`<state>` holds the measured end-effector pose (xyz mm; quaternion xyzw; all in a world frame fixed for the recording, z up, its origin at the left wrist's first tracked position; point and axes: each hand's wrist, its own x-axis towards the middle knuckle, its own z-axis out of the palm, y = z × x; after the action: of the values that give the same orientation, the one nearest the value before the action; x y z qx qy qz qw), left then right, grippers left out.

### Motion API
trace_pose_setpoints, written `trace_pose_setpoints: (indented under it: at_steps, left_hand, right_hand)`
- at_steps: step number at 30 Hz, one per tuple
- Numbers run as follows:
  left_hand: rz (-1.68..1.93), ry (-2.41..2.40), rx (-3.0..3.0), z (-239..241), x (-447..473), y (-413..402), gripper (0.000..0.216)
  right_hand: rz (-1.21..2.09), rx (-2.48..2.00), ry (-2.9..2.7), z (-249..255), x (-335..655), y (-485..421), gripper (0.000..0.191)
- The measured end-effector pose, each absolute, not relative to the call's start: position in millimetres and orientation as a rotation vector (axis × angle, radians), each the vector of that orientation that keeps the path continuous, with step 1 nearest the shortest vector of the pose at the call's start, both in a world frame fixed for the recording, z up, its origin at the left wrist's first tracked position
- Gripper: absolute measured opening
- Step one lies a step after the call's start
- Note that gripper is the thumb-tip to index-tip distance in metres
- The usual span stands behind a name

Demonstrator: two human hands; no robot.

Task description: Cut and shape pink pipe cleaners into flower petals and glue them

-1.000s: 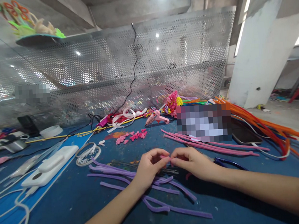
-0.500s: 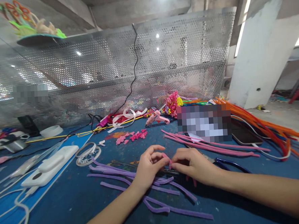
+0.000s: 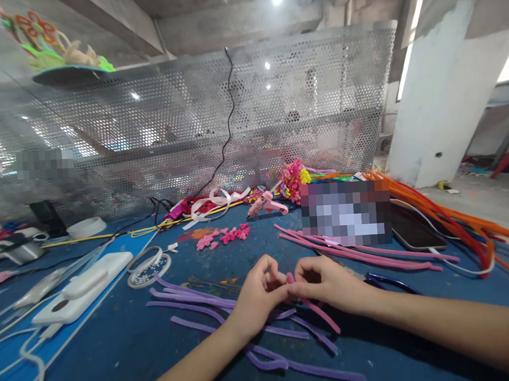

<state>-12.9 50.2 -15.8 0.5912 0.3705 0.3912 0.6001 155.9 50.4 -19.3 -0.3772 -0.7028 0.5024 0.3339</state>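
My left hand (image 3: 257, 296) and my right hand (image 3: 327, 282) meet over the blue table (image 3: 117, 348), both pinching the bent top of a pink pipe cleaner (image 3: 316, 308). Its free end trails down to the right under my right hand. Several purple pipe cleaners (image 3: 210, 305) lie on the table just beneath and to the left of my hands. Small pink bent pieces (image 3: 227, 235) lie farther back.
Long pink pipe cleaners (image 3: 370, 253) and an orange bundle (image 3: 446, 216) lie at the right, with a phone (image 3: 415, 235) and blue-handled scissors (image 3: 392, 282). A pink glue gun (image 3: 266, 204) sits at the back. A white power bank (image 3: 77, 287) and tape roll (image 3: 149, 266) lie left. Perforated metal screen (image 3: 276, 114) behind.
Both hands have dropped slightly toward me. The pink pipe cleaner between my fingers is bent further and its free end now shows below my right hand.
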Motion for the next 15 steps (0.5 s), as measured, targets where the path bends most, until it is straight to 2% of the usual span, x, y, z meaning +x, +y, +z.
trace_pose_setpoints:
  at_steps: [6, 15]
  left_hand:
    - [0.866, 0.88, 1.468, -15.6, -14.6, 46.1, 0.041]
    - [0.847, 0.97, 1.552, -16.8, -13.5, 42.6, 0.039]
  right_hand:
    - [1.488, -1.014, -1.768, -17.4, 154.7, 50.1, 0.038]
    - [1.485, -1.027, -1.772, -20.6, 156.4, 52.6, 0.035]
